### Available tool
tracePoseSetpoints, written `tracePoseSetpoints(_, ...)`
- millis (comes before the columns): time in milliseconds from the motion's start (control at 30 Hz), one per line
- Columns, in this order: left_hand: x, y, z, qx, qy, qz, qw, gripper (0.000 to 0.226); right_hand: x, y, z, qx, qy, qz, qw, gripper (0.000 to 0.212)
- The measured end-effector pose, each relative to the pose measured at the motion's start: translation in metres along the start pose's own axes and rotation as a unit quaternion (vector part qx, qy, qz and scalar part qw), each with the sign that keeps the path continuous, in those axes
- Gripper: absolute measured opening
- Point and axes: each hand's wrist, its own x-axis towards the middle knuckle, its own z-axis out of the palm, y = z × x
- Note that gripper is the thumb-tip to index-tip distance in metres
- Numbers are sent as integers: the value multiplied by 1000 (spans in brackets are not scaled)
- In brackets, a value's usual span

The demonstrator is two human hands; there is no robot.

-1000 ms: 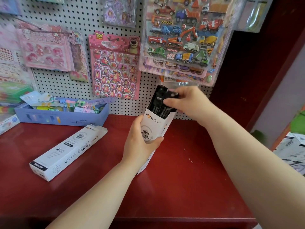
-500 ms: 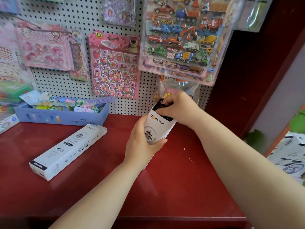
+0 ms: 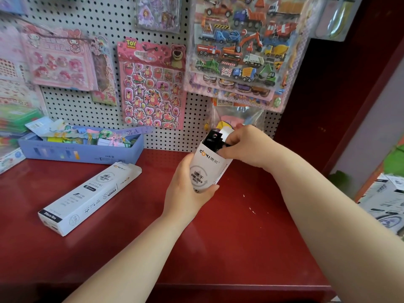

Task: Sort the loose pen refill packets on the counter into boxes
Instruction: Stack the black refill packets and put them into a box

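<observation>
Plainly, the left hand [image 3: 185, 193] is wrapped around a white box [image 3: 205, 169], holding it tilted above the red counter [image 3: 240, 248]. The right hand [image 3: 247, 145] has curled fingers pinching black refill packets [image 3: 213, 139] at the box's open top; I cannot count them. A second white box [image 3: 89, 195] lies flat to the left, making two. One blue tray [image 3: 87, 154] sits far left under the pegboard [image 3: 87, 29].

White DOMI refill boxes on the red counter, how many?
2. Flat box lies left on the counter; upright box is gripped by the left hand. Cartons beyond the right edge: unclear.
</observation>
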Motion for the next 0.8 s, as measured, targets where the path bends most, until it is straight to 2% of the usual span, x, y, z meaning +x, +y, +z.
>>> tracePoseSetpoints(67,0,0,-1,4,-4,2,1000,79,0,2,-2,35,20,-2,999,21)
tracePoseSetpoints(100,1,-1,-2,3,-3,1,1000,79,0,2,-3,74,43,-12,996,20)
tracePoseSetpoints(167,1,-1,-3,0,-4,-1,1000,79,1,2,-3,109,85,-47,989,31)
tracePoseSetpoints(233,1,0,-5,-3,-6,-4,1000,78,2,-3,2,73,99,-76,990,19)
tracePoseSetpoints(300,1,0,-7,-10,-10,-10,1000,77,4,-6,10,35,90,-67,993,8)
tracePoseSetpoints(467,-3,-7,-11,4,-50,-22,998,76,2,-7,0,-17,0,-46,999,13)
tracePoseSetpoints(567,-4,-9,-13,-7,-51,-37,998,76,-2,-3,-8,19,9,-66,998,14)
tracePoseSetpoints(633,-3,-7,-14,-12,-61,-41,997,75,-2,-2,-5,-4,28,-71,997,13)
tracePoseSetpoints(800,0,-5,-20,-42,-117,-45,991,65,-2,-7,-1,-43,-28,-90,995,16)
